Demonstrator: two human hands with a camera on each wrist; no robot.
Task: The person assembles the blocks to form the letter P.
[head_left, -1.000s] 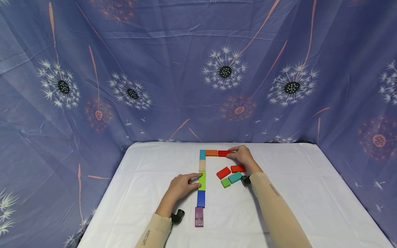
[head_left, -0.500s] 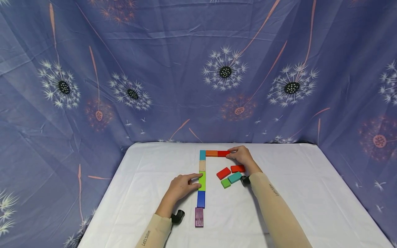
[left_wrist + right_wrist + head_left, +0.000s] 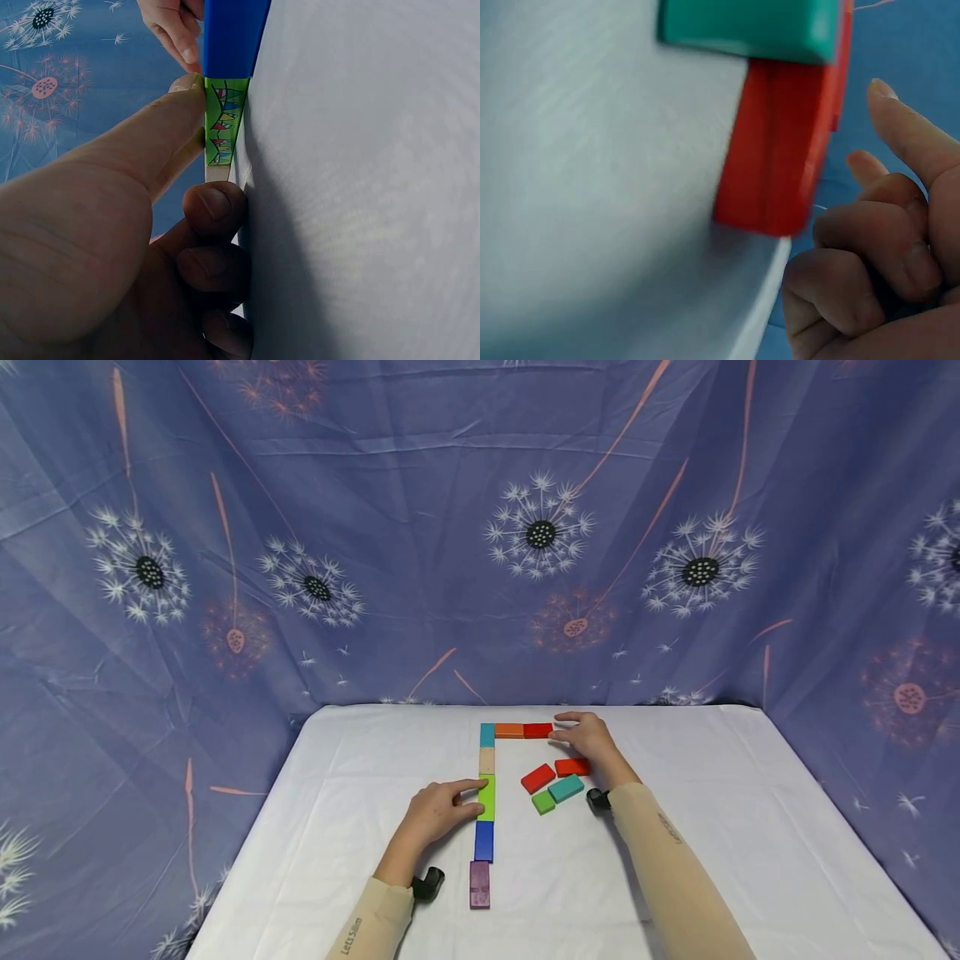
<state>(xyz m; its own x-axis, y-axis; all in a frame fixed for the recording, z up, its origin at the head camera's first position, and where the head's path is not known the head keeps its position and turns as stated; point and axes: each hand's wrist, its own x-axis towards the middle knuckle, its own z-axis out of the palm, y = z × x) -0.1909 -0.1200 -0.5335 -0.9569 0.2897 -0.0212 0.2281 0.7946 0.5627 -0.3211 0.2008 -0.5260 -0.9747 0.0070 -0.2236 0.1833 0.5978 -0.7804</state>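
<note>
1. White cloth covers the counter [image 3: 300,860] in front of you.
2. Nearest to you is your left sleeve [image 3: 363,922], with dark lettering: "Let's" reads clearly, the second word is too small to be sure of. Your right sleeve [image 3: 675,868] carries similar lettering, blurred.
3. Your column of blocks starts with a purple block [image 3: 480,885], set slightly out of line with the blue block [image 3: 484,842] just beyond it.
4. Your left hand [image 3: 438,812] is relaxed, thumb and forefinger apart, their tips resting on the lime-green block [image 3: 490,797] beyond the blue one. Your left wrist view shows colourful bunting printed on its side.
5. Right of the column lie four loose blocks close together: a small green block [image 3: 543,802], a teal block [image 3: 566,788] and two red blocks [image 3: 537,778].
6. Beyond the lime-green one, a wood-coloured block [image 3: 487,761] and a light-blue block [image 3: 487,735] continue your column.
7. From its far end, an orange block [image 3: 509,732] and the far red block [image 3: 537,731] run rightward.
8. Your right hand [image 3: 588,739] is at that red block's right end, thumb and forefinger spread, gripping nothing.
9. Behind everything hangs a blue-purple curtain [image 3: 420,568] printed with dandelions.
</note>
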